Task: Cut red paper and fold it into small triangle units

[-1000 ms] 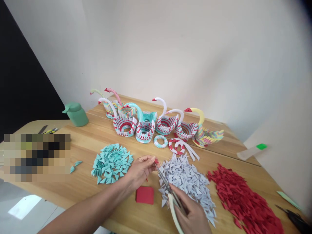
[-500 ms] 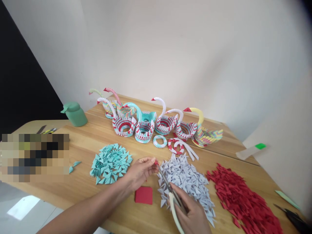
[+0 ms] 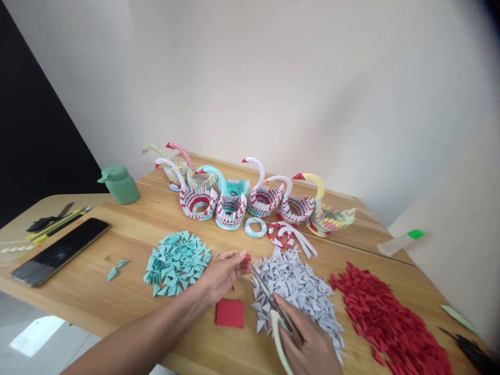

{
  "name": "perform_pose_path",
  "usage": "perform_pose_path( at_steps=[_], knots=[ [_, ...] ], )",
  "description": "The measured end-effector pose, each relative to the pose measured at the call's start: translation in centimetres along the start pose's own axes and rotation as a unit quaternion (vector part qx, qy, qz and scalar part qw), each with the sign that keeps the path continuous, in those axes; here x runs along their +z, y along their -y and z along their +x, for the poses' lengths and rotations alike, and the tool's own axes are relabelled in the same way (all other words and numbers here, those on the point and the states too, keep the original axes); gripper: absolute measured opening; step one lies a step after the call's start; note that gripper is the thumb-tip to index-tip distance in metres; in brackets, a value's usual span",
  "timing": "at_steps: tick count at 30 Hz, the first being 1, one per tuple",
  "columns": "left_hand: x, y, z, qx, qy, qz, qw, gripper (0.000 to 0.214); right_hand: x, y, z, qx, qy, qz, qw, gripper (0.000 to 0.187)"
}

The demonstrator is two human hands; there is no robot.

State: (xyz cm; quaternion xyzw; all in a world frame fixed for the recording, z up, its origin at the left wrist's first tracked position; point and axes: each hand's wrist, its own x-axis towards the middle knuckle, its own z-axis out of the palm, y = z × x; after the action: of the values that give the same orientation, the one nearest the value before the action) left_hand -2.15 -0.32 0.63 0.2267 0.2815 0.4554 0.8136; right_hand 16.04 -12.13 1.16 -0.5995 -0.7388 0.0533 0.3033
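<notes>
The left hand (image 3: 223, 275) has its fingers pinched together on a small red paper piece (image 3: 247, 258), held over the table (image 3: 187, 336). The right hand (image 3: 310, 341) has its fingers curled round the handles of the scissors (image 3: 269, 296), whose long axis slants forward and leftward so the tips end right at the piece. The piece lies just beyond those tips; whether the 2 blades touch it, I cannot tell.

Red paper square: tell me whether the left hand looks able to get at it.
Probably yes: the red paper square lies near the left hand with nothing on top, though that hand is pinching a small red piece.
</notes>
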Motion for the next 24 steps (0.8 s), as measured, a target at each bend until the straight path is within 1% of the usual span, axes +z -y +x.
perform_pose_path(
  at_steps=[3,13,15,19,24],
  knots=[
    [0.0,-0.2,0.0,-0.015,-0.005,-0.018,1.0,0.029,0.2,-0.3,-0.3,0.015,0.016,0.018,1.0,0.035],
    [0.3,-0.4,-0.3,-0.03,0.012,-0.018,0.999,0.028,0.6,-0.3,0.3,0.034,0.016,0.017,0.999,0.033],
    [0.3,-0.3,-0.3,-0.025,0.013,-0.009,1.0,0.028,0.5,-0.1,0.5,0.038,0.016,0.01,0.999,0.032],
    [0.3,-0.2,-0.1,0.005,0.015,0.029,0.999,0.03,0.3,1.0,1.1,0.041,0.013,-0.013,0.999,0.034],
    [-0.1,0.2,0.3,0.024,0.011,0.047,0.999,0.031,1.0,2.4,1.8,0.047,0.004,-0.021,0.999,0.036]
  ],
)
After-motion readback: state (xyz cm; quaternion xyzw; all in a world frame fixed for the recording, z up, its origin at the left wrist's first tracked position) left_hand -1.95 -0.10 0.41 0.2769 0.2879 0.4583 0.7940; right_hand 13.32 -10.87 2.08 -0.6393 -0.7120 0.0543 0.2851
